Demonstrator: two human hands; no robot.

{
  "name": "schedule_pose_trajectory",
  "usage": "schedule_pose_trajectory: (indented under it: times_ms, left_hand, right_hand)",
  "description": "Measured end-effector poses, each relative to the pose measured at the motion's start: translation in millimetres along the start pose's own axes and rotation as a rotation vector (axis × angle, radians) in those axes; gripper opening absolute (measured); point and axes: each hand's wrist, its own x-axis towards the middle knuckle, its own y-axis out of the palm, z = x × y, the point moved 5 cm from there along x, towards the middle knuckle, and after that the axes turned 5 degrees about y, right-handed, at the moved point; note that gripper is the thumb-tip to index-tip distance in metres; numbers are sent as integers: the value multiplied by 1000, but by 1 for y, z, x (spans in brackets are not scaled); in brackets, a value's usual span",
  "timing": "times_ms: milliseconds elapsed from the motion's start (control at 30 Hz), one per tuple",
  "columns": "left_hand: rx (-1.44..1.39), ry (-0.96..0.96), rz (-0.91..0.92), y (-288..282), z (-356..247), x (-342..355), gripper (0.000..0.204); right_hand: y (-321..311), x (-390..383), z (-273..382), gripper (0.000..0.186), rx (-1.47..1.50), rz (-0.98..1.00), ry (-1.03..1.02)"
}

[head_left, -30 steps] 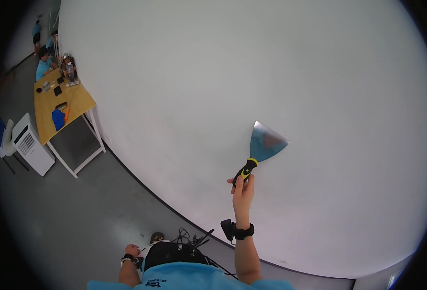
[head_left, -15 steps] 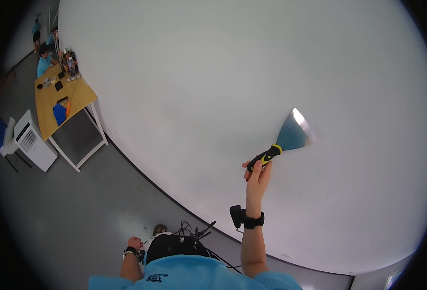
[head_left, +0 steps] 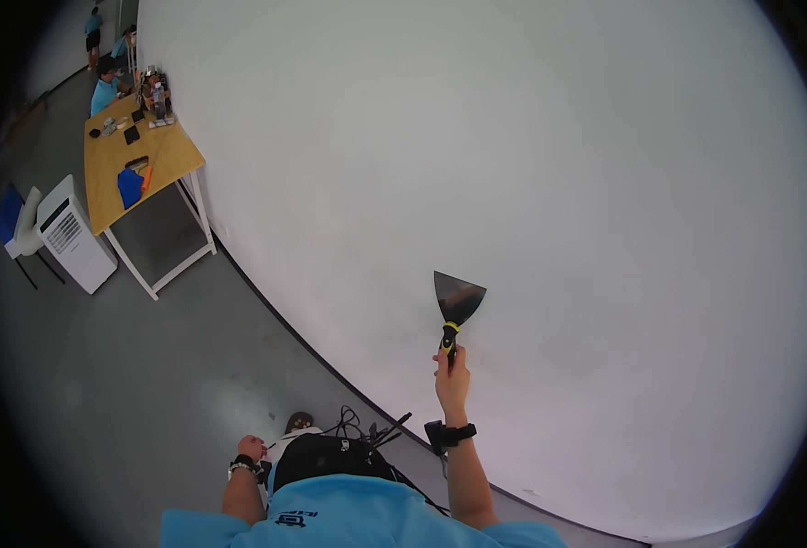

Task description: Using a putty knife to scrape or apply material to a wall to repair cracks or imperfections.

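A putty knife (head_left: 459, 294) with a wide metal blade and a black-and-yellow handle is in my right hand (head_left: 454, 376). The fingers wrap round the handle, and the blade points up in front of the white wall (head_left: 604, 228). Whether the blade's edge touches the wall, I cannot tell. A black device is strapped to my right wrist. My left hand (head_left: 252, 447) hangs low beside my hip, its fingers loosely curled, with nothing visible in them; a band circles that wrist.
To the left stands a wooden table (head_left: 152, 151) with a blue-and-orange item (head_left: 132, 185) on it. Beside it are a white portable air conditioner (head_left: 76, 236) and a chair (head_left: 20, 224). People in blue shirts are farther back. Black cables (head_left: 367, 429) hang near my waist.
My right hand has moved left and lower with the putty knife. The blade has swung from pointing up and right to nearly straight up. My left hand stays by my hip.
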Motion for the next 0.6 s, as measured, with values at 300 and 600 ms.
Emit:
schedule_pose_trajectory:
  times_ms: [300,600]
  left_hand:
    - [-42,34,25,1,5,0,20]
    - [-38,-29,14,-21,23,2,20]
  right_hand:
    - [27,1,10,24,232,74,84]
    - [46,9,26,25,416,104,79]
